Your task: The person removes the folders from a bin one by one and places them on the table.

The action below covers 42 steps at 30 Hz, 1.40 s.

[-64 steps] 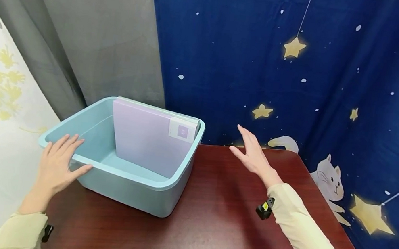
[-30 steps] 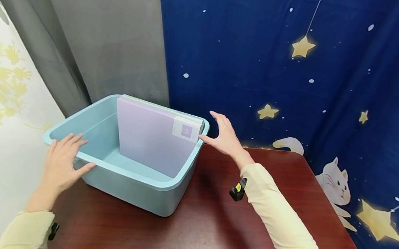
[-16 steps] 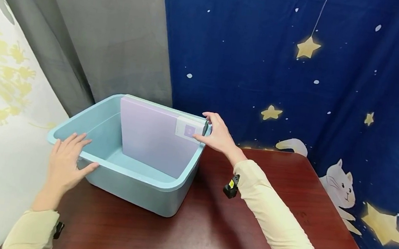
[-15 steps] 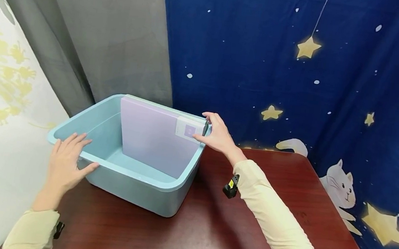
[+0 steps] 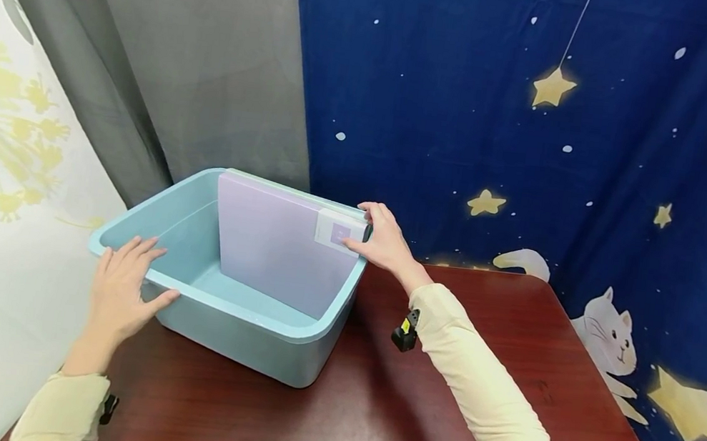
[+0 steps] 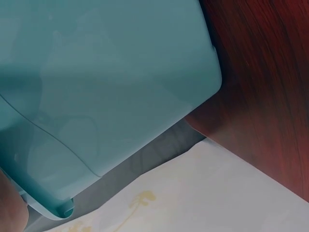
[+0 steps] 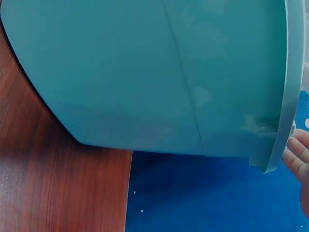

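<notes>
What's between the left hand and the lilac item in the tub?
In the head view, the near rim of the tub, partly covered by the left hand, then a bare strip of floor before the lilac item.

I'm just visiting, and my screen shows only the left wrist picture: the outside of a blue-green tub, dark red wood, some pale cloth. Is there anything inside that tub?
Observer: Yes. From the head view, a lilac box stands on edge inside the tub.
Visitor: Ooh. Is anyone touching it?
Observer: The right hand is at its upper right corner, with the thumb over the white label.
Visitor: And what's the scenery beyond? I see none of it.
Observer: A blue curtain printed with gold stars and a pale cat.
</notes>
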Motion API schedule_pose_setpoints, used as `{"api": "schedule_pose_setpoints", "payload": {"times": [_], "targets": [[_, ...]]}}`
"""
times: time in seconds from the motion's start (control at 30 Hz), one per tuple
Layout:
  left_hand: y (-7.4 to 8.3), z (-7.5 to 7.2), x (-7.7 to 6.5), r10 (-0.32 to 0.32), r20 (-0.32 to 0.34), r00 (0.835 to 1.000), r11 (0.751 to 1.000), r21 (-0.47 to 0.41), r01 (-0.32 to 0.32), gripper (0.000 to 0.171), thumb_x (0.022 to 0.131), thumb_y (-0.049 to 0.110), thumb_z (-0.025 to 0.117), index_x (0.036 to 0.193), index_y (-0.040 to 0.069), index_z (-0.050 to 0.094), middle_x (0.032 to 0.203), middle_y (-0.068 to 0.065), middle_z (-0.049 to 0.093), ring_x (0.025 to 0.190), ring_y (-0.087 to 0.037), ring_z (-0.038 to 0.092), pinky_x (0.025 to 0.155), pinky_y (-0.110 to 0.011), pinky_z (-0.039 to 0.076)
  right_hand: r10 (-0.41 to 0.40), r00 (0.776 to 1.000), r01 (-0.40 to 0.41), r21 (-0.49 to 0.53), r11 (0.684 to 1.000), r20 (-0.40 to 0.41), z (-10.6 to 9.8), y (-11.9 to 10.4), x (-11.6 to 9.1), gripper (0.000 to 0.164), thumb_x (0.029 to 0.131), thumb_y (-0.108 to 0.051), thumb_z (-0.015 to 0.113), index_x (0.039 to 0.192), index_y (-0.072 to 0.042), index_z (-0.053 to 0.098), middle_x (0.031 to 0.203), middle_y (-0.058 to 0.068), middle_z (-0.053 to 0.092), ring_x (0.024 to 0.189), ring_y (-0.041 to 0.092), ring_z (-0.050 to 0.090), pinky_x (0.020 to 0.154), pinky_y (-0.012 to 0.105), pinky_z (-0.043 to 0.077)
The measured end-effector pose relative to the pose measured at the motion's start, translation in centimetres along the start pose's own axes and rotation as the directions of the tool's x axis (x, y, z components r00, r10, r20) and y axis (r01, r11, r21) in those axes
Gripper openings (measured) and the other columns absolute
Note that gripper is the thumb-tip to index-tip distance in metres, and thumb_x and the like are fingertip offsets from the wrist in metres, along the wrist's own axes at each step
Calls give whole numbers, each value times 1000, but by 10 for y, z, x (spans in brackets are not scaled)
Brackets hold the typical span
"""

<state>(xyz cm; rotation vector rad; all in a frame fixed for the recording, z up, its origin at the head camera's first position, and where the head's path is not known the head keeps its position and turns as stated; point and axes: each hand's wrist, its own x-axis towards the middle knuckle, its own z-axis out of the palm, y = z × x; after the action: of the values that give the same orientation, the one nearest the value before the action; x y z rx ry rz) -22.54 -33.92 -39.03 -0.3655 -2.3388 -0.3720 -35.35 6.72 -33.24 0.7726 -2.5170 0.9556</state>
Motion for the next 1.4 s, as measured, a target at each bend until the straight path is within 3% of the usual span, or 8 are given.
{"api": "schedule_pose_setpoints", "payload": {"times": [0.37,0.63,0.9,1.1,1.4], "targets": [[-1,4,-1,4,-39,999,1000,-22,-5,79,71,65,54,116,0,54,127,-23,47,130,-34,29,104,-55,8,-35,998,36,5,999,-51,9,-1,5,54,69,-16,76,115,-2,51,91,9,49,91,24,42,77,34,38],[-1,4,0,7,-54,999,1000,-29,-9,81,71,68,52,115,0,54,127,-24,47,129,-34,30,104,-56,7,-43,996,47,54,997,-72,12,-4,7,48,65,-10,78,108,-1,58,86,9,49,88,25,45,76,34,39],[-2,5,-1,10,-63,998,999,-30,-12,82,72,69,51,114,-1,55,127,-24,47,129,-34,29,104,-56,8,-24,999,20,106,994,34,15,-14,9,42,68,-7,76,106,-2,58,94,11,53,88,23,52,79,32,44],[-2,6,0,9,-72,997,999,-40,-11,81,71,68,52,113,-1,55,127,-24,47,129,-35,30,104,-56,7,-28,988,4,149,989,155,16,-20,11,44,72,-4,73,111,-1,55,106,12,57,92,22,53,80,32,45],[-2,6,0,15,-86,996,999,-40,-19,83,71,71,50,112,-1,55,126,-24,48,129,-36,30,104,-57,7,-41,970,21,83,996,239,16,-26,16,47,75,-6,72,116,-6,50,107,10,60,89,20,56,77,31,47]]}}
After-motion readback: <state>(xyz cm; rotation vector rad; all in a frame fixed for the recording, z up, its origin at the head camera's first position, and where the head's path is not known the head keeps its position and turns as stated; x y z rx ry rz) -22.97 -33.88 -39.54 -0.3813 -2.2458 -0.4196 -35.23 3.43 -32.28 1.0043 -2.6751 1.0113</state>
